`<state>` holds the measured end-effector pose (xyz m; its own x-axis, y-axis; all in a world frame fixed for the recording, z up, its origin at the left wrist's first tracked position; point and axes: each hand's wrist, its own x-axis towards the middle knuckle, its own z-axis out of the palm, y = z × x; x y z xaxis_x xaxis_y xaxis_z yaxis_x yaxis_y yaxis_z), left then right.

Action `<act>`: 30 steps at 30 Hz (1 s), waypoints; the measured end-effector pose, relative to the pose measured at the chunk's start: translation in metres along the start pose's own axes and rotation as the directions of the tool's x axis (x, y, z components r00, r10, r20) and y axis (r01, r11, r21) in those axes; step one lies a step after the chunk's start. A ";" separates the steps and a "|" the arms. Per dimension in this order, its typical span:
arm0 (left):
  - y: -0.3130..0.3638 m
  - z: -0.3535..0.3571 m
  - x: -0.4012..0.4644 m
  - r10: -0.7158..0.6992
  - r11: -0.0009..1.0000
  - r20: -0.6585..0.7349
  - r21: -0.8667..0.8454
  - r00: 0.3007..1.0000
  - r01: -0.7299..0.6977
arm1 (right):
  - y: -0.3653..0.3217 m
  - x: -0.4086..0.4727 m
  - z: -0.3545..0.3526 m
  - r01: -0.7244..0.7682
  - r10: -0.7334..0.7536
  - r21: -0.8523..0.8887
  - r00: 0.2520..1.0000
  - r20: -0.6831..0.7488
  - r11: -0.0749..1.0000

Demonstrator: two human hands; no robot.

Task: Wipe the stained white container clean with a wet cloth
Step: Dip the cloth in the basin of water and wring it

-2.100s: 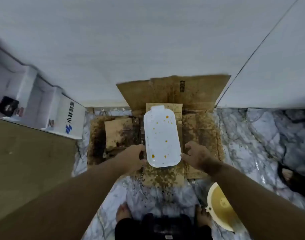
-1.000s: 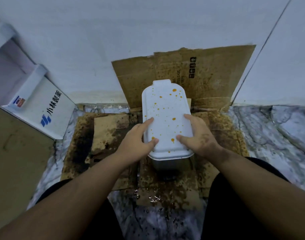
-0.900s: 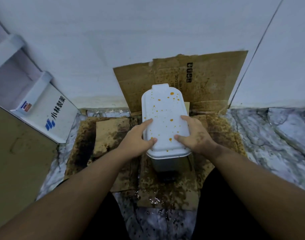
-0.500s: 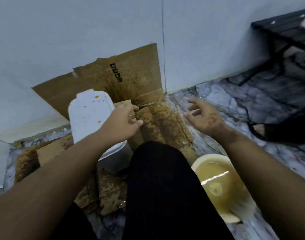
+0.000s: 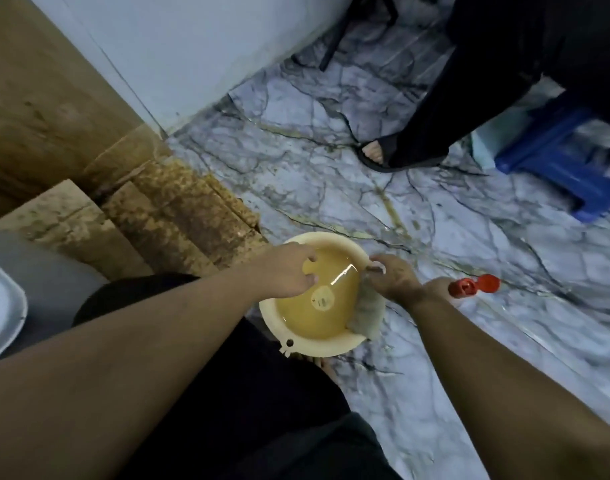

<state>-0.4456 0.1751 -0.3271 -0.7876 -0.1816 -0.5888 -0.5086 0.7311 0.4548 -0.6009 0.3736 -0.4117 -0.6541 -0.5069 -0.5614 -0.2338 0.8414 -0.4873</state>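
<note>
Where the head camera looks down past two bare forearms, over a cream basin [image 5: 334,344] of yellowish water set on the marble floor [image 5: 435,209]; left hand [image 5: 284,271] above the basin's near-left rim, fingers loosely curled, holding nothing that can be made out, fingertips just over the water; right hand [image 5: 393,277] at the far-right rim, fingers curled and pinching the top of a grey wet cloth [image 5: 367,313] draped over that side of the basin (lower end hanging down the wall toward the floor); round label [image 5: 322,297] visible through the water at the basin's bottom; red flip cap [image 5: 473,285] of a bottle just beyond the right wrist, bottle body mostly hidden behind it.

At the far left edge, only a corner of the white container [image 5: 2,306] showing, well apart from both hands, stains not discernible from this sliver; between container and basin, soaked and spotted brown cardboard [image 5: 165,209] lying flat, with another sheet leaning on the pale wall [image 5: 192,46].

Dark trousers [image 5: 262,393] filling the lower middle, beneath the forearms; across the floor at upper right, another person's sandalled foot [image 5: 376,154] under dark cloth, beside a blue plastic stool [image 5: 553,157].
</note>
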 end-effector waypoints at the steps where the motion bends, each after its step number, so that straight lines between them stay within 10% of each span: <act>1: 0.000 0.009 0.005 0.005 1.000 0.033 0.008 0.999 -0.005 | 0.009 0.003 0.010 0.014 -0.014 0.008 1.000 0.019 1.000; 18: -0.012 0.021 0.004 -0.012 0.998 0.028 -0.064 1.000 0.014 | 0.044 0.001 0.010 0.205 -0.204 -0.017 0.954 -0.222 0.979; 30: 0.009 -0.108 -0.107 0.025 0.919 -0.456 -0.341 0.890 -0.200 | -0.198 -0.105 -0.127 0.807 -0.723 0.140 0.579 -0.377 0.574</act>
<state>-0.4037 0.1298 -0.1879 -0.8720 -0.4430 -0.2080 -0.4280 0.4841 0.7632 -0.5772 0.2834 -0.1717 -0.4810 -0.8312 0.2788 -0.5614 0.0477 -0.8262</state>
